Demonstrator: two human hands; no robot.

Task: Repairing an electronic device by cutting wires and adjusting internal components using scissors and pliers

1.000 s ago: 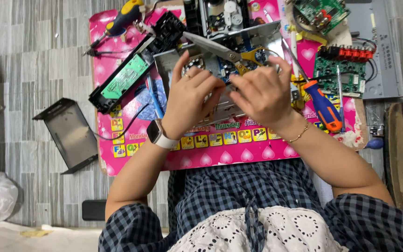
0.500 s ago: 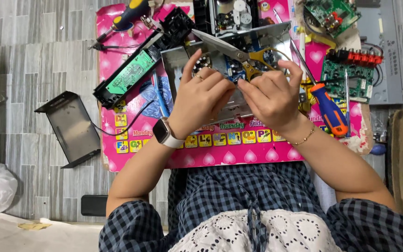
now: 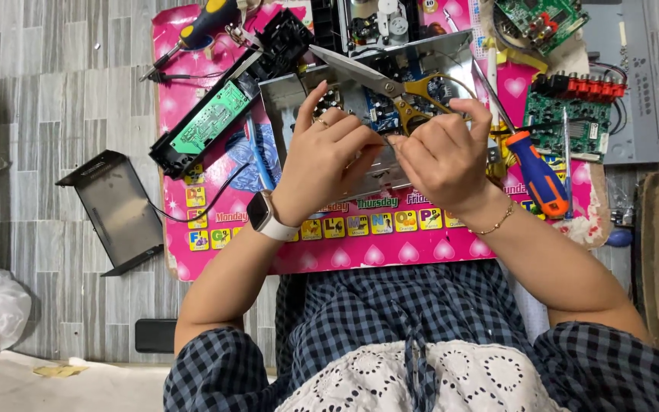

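My left hand (image 3: pixel 329 156), with a white watch on the wrist, and my right hand (image 3: pixel 440 156), with a thin bracelet, meet over an open metal chassis (image 3: pixel 287 95) on a pink mat (image 3: pixel 360 248). Their fingertips pinch something small between them; it is too small to tell what it is. A blue circuit board sits inside the chassis, partly hidden by my fingers. Scissors with gold handles (image 3: pixel 413 95) lie across the chassis just beyond my right hand, blades pointing up and left.
An orange and blue screwdriver (image 3: pixel 535 174) lies right of my right hand. A green board in a black frame (image 3: pixel 211 118) lies to the left, and a board with red sockets (image 3: pixel 573 114) to the right. A black metal cover (image 3: pixel 112 210) sits on the tiled floor.
My hands stay over the chassis. My fingertips have drawn closer together into a pinch. The scissors have not moved.
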